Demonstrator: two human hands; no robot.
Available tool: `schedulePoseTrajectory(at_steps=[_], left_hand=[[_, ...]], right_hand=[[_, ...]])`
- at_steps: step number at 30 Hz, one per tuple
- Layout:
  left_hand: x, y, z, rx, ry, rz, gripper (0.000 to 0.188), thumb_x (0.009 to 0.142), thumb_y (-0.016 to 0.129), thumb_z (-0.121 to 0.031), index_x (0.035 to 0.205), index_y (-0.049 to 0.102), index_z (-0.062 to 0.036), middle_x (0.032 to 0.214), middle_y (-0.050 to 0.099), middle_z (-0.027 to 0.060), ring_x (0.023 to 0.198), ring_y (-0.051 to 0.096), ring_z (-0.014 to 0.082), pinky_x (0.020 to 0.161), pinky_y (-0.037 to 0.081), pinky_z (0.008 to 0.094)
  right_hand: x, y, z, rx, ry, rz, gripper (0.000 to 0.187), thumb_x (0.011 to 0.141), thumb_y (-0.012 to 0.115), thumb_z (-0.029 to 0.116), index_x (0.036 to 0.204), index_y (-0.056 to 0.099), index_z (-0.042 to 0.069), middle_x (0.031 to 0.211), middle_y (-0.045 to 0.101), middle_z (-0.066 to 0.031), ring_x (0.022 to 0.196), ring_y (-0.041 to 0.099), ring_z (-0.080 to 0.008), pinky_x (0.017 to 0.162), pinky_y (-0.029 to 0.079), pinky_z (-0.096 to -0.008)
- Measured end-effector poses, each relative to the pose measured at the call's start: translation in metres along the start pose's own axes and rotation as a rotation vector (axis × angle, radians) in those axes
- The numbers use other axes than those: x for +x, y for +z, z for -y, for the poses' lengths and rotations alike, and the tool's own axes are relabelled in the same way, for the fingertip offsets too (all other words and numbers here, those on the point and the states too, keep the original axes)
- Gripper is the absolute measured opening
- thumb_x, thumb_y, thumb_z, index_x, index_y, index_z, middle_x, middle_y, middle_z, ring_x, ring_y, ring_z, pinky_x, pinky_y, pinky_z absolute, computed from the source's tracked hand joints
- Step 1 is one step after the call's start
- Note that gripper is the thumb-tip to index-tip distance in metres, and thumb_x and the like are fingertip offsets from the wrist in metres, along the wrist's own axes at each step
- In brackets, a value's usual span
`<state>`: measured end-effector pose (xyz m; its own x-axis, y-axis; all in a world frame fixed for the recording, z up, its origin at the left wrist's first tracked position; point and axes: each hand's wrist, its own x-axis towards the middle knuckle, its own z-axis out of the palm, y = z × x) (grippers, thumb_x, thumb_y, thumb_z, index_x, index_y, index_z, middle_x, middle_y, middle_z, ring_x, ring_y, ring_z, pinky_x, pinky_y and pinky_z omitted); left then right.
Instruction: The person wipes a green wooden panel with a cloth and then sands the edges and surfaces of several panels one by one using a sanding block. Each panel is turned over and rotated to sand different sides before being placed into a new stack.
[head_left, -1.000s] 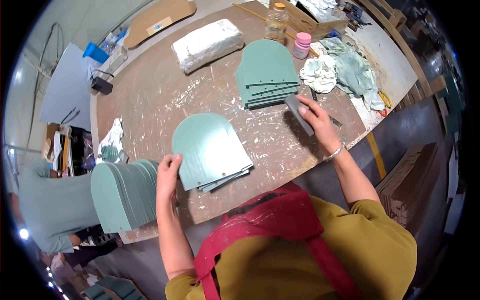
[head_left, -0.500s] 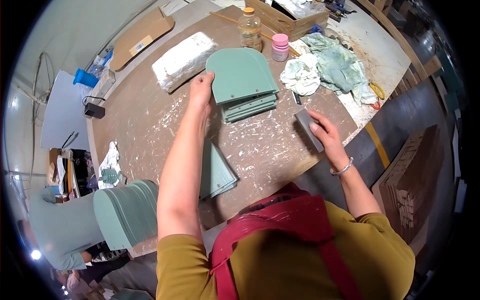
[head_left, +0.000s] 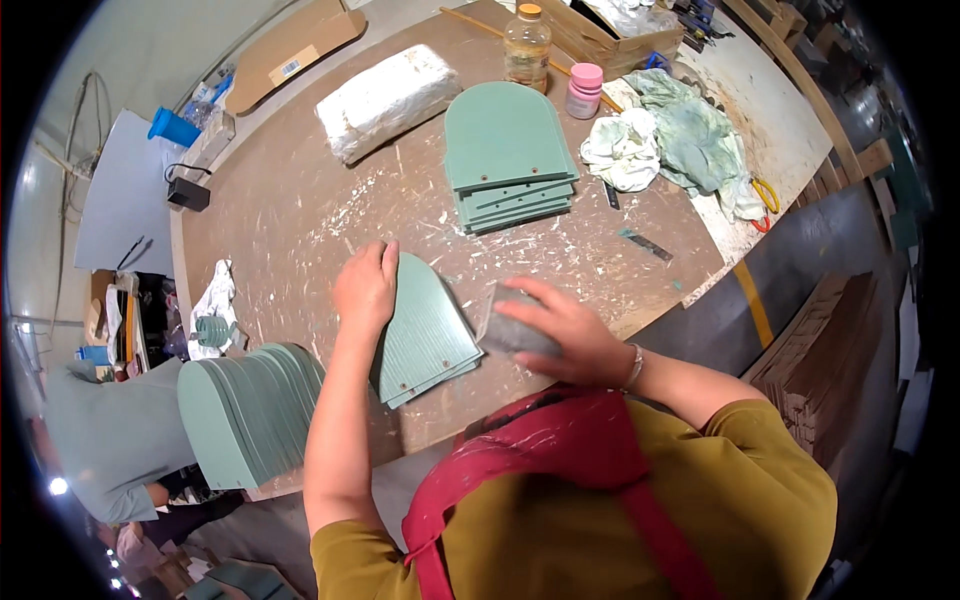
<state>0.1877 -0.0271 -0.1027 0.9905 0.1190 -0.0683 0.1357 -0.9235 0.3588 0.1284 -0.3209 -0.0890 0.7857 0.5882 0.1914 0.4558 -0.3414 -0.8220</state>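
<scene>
A light green panel with a rounded end and a grooved face (head_left: 425,325) lies on top of another panel near the table's front edge. My left hand (head_left: 364,288) rests flat along its left edge, fingers stretched out. In my right hand (head_left: 575,335) is a grey sanding block (head_left: 515,328), held low by the panel's right edge; whether it touches is unclear. Farther back sits a stack of similar smooth green panels (head_left: 508,140), with small holes along the straight edge. Another row of rounded green panels (head_left: 245,415) stands at the table's left corner.
A white wrapped bundle (head_left: 388,100), a jar with an orange lid (head_left: 527,50) and a pink bottle (head_left: 584,92) stand at the back. Stained rags (head_left: 690,135), scissors (head_left: 765,200) and a thin blade (head_left: 647,245) lie to the right. A co-worker's sleeve (head_left: 110,440) shows beyond the left corner.
My left hand has left the back stack and come down to the near grooved panel. My right hand has brought the sanding block leftward and nearer to that panel.
</scene>
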Motion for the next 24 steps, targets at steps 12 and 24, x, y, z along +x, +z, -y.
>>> schedulePoseTrajectory(at_steps=[12, 24], left_hand=[[0.01, 0.012, 0.007, 0.001, 0.053, -0.118, 0.044, 0.102, 0.038, -0.036, 0.091, 0.067, -0.0044, 0.094, 0.068, 0.0218, 0.088, 0.064, 0.0418, 0.079, 0.05, 0.0514], [0.013, 0.021, 0.015, 0.019, 0.166, -0.097, 0.045, 0.104, 0.033, -0.035, 0.1, 0.067, -0.0047, 0.097, 0.068, 0.0213, 0.093, 0.063, 0.0422, 0.082, 0.049, 0.0524]], right_hand=[[0.026, 0.046, 0.004, -0.221, -0.227, 0.035, 0.05, 0.085, 0.07, 0.03, 0.131, 0.059, 0.013, 0.142, 0.045, -0.0199, 0.125, 0.049, -0.0426, 0.105, 0.039, -0.0467], [0.05, 0.064, -0.01, -0.341, -0.177, -0.156, 0.05, 0.083, 0.069, 0.034, 0.13, 0.059, 0.019, 0.139, 0.046, -0.0165, 0.125, 0.048, -0.0371, 0.102, 0.039, -0.0481]])
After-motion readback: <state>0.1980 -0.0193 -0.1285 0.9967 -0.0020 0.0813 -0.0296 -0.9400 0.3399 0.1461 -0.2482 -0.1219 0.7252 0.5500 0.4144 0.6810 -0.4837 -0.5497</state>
